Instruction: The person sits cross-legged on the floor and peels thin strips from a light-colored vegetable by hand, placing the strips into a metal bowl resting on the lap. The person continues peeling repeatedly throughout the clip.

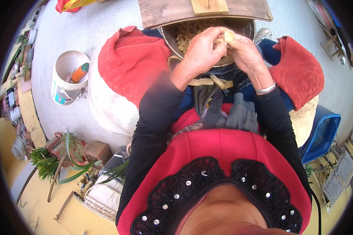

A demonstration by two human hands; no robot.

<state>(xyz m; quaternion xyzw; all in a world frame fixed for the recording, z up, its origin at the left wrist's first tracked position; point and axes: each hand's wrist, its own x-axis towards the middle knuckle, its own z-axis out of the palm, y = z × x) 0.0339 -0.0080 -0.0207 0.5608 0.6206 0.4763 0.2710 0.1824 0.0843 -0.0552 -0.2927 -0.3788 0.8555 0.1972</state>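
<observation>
My left hand (204, 51) and my right hand (247, 54) meet above a round metal basin (251, 29). Both pinch a pale yellow, fibrous-looking strip (229, 36), its broader end showing between my fingers. Many small, pale chopped pieces (186, 36) fill the basin, partly hidden behind my hands. Across the basin's far side lies a wooden board (167, 13), bearing a lighter wood block (210, 6) with a thin dark line or pin in it. More pale strips (222, 82) rest on dark plastic at my lap, below my wrists.
Red towels (132, 61) cover both my knees. To the left stands a white bucket (60, 77) holding an orange-and-green object (80, 72). A blue plastic container (320, 135) is at my right. Potted plants (73, 147) and a cardboard box (98, 151) sit behind on the left.
</observation>
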